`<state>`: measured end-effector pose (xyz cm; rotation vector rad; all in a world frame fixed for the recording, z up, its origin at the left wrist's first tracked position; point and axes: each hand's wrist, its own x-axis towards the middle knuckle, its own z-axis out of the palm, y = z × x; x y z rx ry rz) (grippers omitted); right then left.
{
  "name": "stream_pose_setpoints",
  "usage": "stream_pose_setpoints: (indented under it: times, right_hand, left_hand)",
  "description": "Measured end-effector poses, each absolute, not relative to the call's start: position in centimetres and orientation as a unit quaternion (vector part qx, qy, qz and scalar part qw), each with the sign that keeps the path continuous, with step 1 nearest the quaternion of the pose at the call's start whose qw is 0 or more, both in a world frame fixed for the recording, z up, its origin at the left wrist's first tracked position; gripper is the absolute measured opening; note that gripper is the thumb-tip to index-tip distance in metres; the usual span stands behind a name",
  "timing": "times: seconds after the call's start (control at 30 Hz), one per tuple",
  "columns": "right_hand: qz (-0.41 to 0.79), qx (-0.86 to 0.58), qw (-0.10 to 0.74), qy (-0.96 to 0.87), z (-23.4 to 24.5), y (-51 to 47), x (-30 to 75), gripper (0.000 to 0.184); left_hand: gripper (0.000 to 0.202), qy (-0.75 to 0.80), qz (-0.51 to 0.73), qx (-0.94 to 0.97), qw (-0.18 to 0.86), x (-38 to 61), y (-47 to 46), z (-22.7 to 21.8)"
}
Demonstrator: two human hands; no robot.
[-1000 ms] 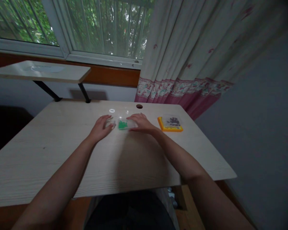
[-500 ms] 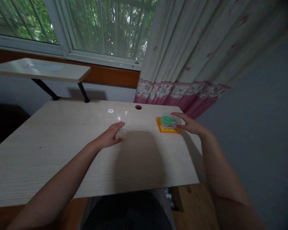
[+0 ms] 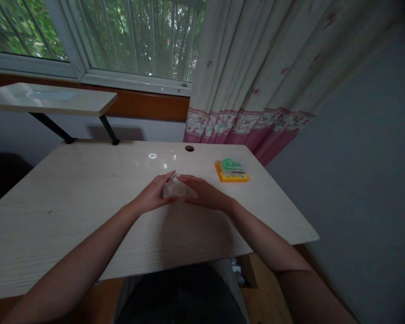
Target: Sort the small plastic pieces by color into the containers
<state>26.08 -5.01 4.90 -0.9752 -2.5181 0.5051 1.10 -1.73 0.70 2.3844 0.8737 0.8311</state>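
Note:
Near the middle of the desk, a small clear plastic box point(image 3: 174, 191) sits between my two hands. My left hand point(image 3: 151, 193) grips its left side, thumb in front and fingers behind. From the right, my right hand point(image 3: 209, 192) closes on the clear plastic in the same way; whether this is one box or two pieces together, I cannot tell. To the right, apart from both hands, lies an orange tray point(image 3: 234, 179) bearing clear cases and a green piece point(image 3: 230, 164).
The pale wooden desk point(image 3: 97, 193) has a round cable hole point(image 3: 189, 148) near its back edge. A raised shelf point(image 3: 54, 99) on black legs stands at the back left. Behind are a window and a patterned curtain point(image 3: 243, 90); a wall runs along the right.
My right hand has moved left from the stack on the orange tray to the clear plastic box at my left hand. The left hand stays around the box. The view has shifted slightly.

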Motion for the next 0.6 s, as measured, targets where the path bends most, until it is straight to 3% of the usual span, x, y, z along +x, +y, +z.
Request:
stream_pose_setpoints:
  times: [0.33, 0.47, 0.6]
  right_hand:
    - [0.173, -0.347, 0.25, -0.887, 6.3, -5.1, 27.9, 0.066]
    - [0.1, -0.432, 0.311, -0.84, 9.3, -4.8, 32.4, 0.061]
    - [0.064, -0.518, 0.353, -0.777, 11.3, -3.9, 38.5, 0.069]
  left_hand:
    - [0.097, 0.271, 0.328, 0.858, 0.286, 2.1, -2.5, 0.5]
    - [0.095, 0.282, 0.305, 0.871, 0.261, 1.8, -2.1, 0.2]
    - [0.087, 0.288, 0.296, 0.872, 0.262, 1.6, -1.7, -0.2]
